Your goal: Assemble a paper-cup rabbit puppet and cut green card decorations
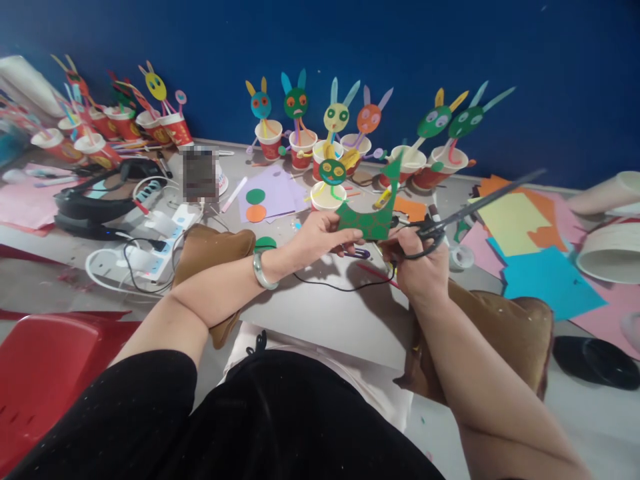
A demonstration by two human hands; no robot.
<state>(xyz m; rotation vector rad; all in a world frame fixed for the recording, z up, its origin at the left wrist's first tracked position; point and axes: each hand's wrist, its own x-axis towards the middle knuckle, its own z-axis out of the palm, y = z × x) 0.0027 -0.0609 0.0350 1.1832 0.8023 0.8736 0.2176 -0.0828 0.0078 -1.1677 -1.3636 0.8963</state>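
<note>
My left hand (325,235) pinches the lower left edge of a piece of green paper (373,221), which has a curved cut-out and circles drawn on it. In my right hand (419,261) is a pair of scissors (450,220), blades pointing up and away to the right. The fingers of that hand also come up to the paper's lower right corner; whether they grip it I cannot tell. Just behind the paper stands a paper cup (327,197) with a green bunny-like face (333,171). A green paper disc (265,244) lies beside my left wrist.
Several red cups with paper faces line the blue wall (320,40). Purple sheets (275,190) lie left, blue paper (553,283) right. A power strip (173,243) with cables sits left, and a black cable (340,288) crosses below my hands. Brown cushions (500,333) lie under both arms.
</note>
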